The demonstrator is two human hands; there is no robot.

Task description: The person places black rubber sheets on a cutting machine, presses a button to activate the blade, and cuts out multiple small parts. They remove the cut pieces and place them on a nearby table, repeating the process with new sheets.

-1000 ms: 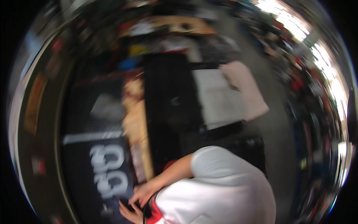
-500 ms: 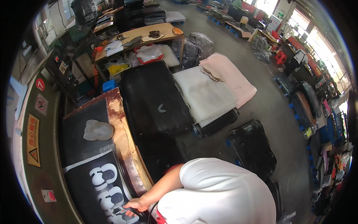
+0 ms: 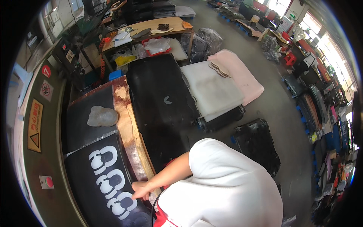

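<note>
My right hand (image 3: 141,190) reaches left from the white sleeve (image 3: 208,159), at the right edge of a black sheet (image 3: 84,189) on the machine bed. Its fingers are curled downward by the lowest of several pale U-shaped and rounded shapes (image 3: 114,179) in a row. Whether these are cut-outs or loose pieces, I cannot tell. What the fingertips hold, if anything, is hidden. Farther along the bed, a grey lumpy, rounded object (image 3: 102,116) rests on a dark surface (image 3: 75,130). My left hand is out of view.
A worn wooden ledge (image 3: 130,125) edges the bed, with a red button (image 3: 47,182) on the green machine frame. Beyond stand a black sheet stack (image 3: 159,87), white sheets (image 3: 211,94) and a wooden table (image 3: 147,28). A black stack (image 3: 259,147) lies on the floor to the right.
The view has shifted, so the bed sits higher in it. My right fingers were stretched out and are now curled in at nearly the same spot. A pale strip along the sheet's right edge no longer shows.
</note>
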